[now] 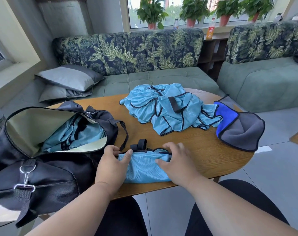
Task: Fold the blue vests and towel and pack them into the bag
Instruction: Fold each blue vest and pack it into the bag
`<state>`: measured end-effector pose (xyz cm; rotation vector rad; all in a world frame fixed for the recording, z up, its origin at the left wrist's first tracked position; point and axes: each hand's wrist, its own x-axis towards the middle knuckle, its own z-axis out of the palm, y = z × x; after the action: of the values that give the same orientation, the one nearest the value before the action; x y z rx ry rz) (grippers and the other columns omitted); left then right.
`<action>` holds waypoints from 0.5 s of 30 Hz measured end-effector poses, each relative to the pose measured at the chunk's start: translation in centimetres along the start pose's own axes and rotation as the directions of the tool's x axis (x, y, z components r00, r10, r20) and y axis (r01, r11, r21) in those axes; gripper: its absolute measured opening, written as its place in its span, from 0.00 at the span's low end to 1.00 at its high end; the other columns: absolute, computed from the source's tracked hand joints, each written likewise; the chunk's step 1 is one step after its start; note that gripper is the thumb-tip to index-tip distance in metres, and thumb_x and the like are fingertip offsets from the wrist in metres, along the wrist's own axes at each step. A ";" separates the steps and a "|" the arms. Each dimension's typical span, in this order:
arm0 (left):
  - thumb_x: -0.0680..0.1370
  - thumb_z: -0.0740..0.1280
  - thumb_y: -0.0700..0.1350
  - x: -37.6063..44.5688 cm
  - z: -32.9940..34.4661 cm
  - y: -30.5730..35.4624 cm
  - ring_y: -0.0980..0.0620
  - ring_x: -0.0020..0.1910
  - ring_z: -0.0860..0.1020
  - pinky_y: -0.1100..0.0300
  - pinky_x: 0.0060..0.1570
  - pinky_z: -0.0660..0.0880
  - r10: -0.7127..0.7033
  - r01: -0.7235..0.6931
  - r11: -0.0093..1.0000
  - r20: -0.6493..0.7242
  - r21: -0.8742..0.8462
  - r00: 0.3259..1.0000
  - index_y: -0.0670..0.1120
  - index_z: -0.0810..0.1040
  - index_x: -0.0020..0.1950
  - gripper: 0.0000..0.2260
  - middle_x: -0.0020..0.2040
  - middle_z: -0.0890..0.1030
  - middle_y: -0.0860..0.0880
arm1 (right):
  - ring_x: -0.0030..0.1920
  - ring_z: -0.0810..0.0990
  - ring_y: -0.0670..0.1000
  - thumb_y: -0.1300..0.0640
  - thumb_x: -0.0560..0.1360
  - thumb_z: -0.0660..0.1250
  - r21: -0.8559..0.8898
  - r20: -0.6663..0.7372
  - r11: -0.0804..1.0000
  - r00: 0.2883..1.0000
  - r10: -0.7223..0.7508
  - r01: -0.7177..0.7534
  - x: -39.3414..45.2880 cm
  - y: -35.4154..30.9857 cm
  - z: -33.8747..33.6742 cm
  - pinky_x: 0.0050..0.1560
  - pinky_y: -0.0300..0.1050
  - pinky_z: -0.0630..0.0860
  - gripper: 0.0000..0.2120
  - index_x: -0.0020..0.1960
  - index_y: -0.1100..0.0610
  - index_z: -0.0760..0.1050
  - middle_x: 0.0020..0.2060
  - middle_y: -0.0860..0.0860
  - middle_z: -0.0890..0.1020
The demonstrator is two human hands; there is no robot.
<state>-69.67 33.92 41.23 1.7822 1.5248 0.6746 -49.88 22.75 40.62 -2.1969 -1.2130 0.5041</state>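
Pinching the folded vest (144, 167) at both ends, left hand (113, 165) and right hand (178, 161), seemingly to carry it compact into the open bag (47, 174) just left.

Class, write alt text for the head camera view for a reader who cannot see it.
Two hands, left hand and right hand, grip a folded blue vest on a wooden table. An open black bag with blue fabric inside sits left; a vest pile and towel lie behind.
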 end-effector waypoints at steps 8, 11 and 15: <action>0.68 0.77 0.67 -0.5 -1.2 -0.5 0.53 0.55 0.84 0.53 0.58 0.81 -0.158 0.180 0.981 0.242 -0.070 0.957 0.48 0.73 0.73 0.40 0.58 0.84 0.53 | 0.62 0.75 0.51 0.37 0.76 0.69 -0.022 0.090 0.999 0.995 0.035 -0.033 0.7 0.2 0.2 0.68 0.53 0.73 0.20 0.65 0.43 0.78 0.57 0.43 0.77; 0.76 0.78 0.52 -0.3 -1.6 -0.4 0.53 0.46 0.88 0.52 0.53 0.84 -0.153 0.219 0.960 0.330 -0.174 0.932 0.47 0.84 0.58 0.15 0.48 0.89 0.51 | 0.51 0.79 0.48 0.42 0.75 0.72 0.049 0.108 0.998 0.993 0.038 -0.044 0.9 0.3 0.1 0.56 0.52 0.80 0.11 0.55 0.45 0.81 0.50 0.42 0.77; 0.80 0.75 0.46 0.0 -2.4 -0.1 0.45 0.46 0.88 0.48 0.53 0.84 -0.156 0.297 0.899 0.398 -0.321 0.904 0.41 0.83 0.54 0.10 0.48 0.89 0.44 | 0.51 0.78 0.45 0.47 0.76 0.72 0.101 0.124 0.995 0.992 0.010 -0.022 0.6 0.4 -0.2 0.51 0.43 0.76 0.09 0.54 0.46 0.79 0.53 0.43 0.75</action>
<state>-71.59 34.36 42.69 1.3205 1.2295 0.4485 -49.23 23.02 40.49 -2.1165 -1.2057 0.7022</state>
